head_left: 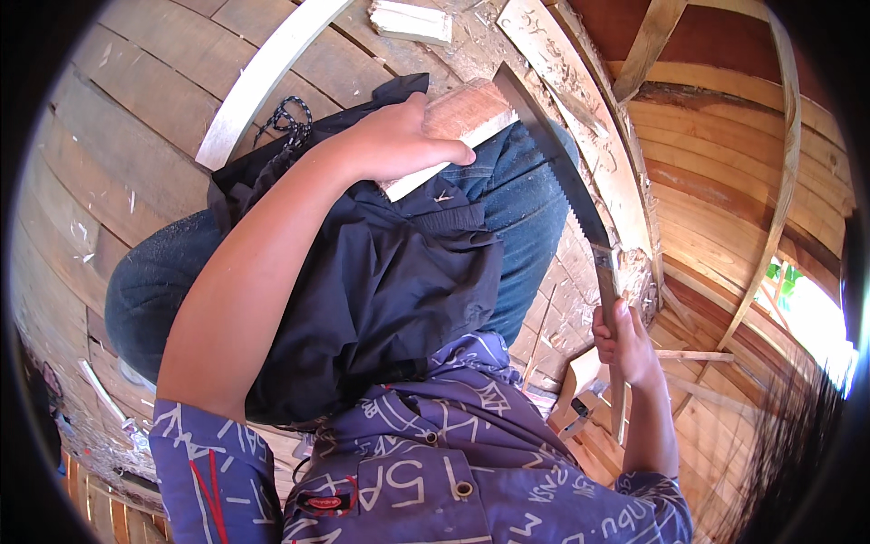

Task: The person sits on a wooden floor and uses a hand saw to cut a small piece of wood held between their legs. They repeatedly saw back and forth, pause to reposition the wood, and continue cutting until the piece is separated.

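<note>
My left hand point(412, 145) is wrapped over a short wooden block point(467, 116), thumb along its near edge, pressing it against my bent knee. In my right hand point(625, 340) is the handle of a hand saw point(553, 150), fingers closed round it. The dark toothed blade slants up and left from the handle, its tip end lying at the block's right end. Whether the teeth have cut into the wood I cannot tell. A black cloth point(362, 281) covers my lap over blue jeans point(521, 218).
A pale curved wooden strip point(272, 77) lies on the plank floor point(136, 109) at the left. Farther off sits a small offcut point(410, 22). A marked board point(566, 100) runs along the right, beside a plank wall point(716, 163). Shavings are scattered about.
</note>
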`<state>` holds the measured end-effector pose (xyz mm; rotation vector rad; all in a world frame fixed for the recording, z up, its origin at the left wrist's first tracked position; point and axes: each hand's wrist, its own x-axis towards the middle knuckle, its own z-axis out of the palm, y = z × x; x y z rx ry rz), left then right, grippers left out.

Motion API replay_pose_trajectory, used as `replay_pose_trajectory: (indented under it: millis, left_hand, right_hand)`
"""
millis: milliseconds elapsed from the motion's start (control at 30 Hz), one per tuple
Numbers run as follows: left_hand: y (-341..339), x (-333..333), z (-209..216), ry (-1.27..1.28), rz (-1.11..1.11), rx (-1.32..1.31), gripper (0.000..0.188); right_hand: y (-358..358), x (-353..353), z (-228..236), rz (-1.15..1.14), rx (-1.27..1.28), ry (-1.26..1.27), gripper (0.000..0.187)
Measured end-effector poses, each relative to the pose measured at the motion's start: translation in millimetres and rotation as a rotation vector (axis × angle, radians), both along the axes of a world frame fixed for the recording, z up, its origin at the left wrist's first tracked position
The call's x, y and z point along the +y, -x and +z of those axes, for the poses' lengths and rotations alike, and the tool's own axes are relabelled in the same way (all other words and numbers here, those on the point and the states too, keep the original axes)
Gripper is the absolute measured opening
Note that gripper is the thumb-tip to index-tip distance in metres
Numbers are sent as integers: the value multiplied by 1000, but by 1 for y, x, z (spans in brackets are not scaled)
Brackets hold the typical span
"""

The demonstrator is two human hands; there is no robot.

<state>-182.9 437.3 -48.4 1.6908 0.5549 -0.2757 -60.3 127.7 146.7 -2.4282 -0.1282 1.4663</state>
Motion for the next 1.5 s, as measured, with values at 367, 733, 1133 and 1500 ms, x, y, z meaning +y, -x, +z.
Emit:
replay_pose_trajectory:
  millis: [367,733,1133,1500]
  left_hand:
    - [0,0,3,-54,8,7,82]
    - [1,1,6,-20,6,20,81]
    - [4,-17,3,-337,81,-67,83]
    - [2,-19,-4,-355,144,-39,77]
  right_hand:
    - [1,1,2,40,-56,7,63]
    - [1,0,-12,98,-80,-32,63]
    - [-9,39,36,136,-111,284,69]
    - [-28,125,47,139,-24,505,63]
